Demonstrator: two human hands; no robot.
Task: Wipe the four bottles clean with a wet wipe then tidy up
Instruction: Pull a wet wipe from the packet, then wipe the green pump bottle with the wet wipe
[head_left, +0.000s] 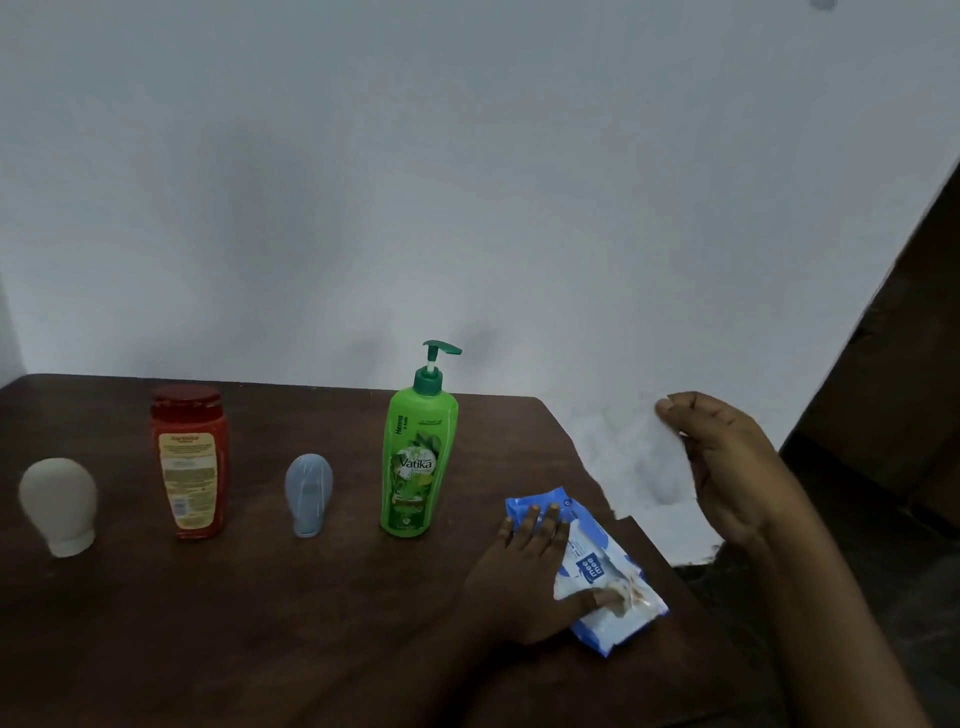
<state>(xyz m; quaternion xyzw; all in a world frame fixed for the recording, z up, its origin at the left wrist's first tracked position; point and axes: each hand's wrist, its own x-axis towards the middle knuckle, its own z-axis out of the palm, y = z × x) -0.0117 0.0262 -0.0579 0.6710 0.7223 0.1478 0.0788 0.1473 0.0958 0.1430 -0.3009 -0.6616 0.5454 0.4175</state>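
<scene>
Front strip: the table (208, 623) is bare in front of the bottles, so a hand can pass here from side to side.
Row: the white bottle (58, 506), red bottle (191, 462), grey-blue bottle (308, 493) and green pump bottle (420, 457) stand upright in one line.
Gaps: each bottle stands apart from the next, with bare table between.
Tallest obstacle: the green pump bottle, with its spout pointing right.
Back: the wall (467, 208) closes the far side.
Right near corner: the wipes pack (587, 566) lies here under the flat left hand (524, 577), with a gap between it and the green pump bottle.
Right edge: the right hand (727, 467) holds up a wet wipe (639, 457) over this edge.
</scene>
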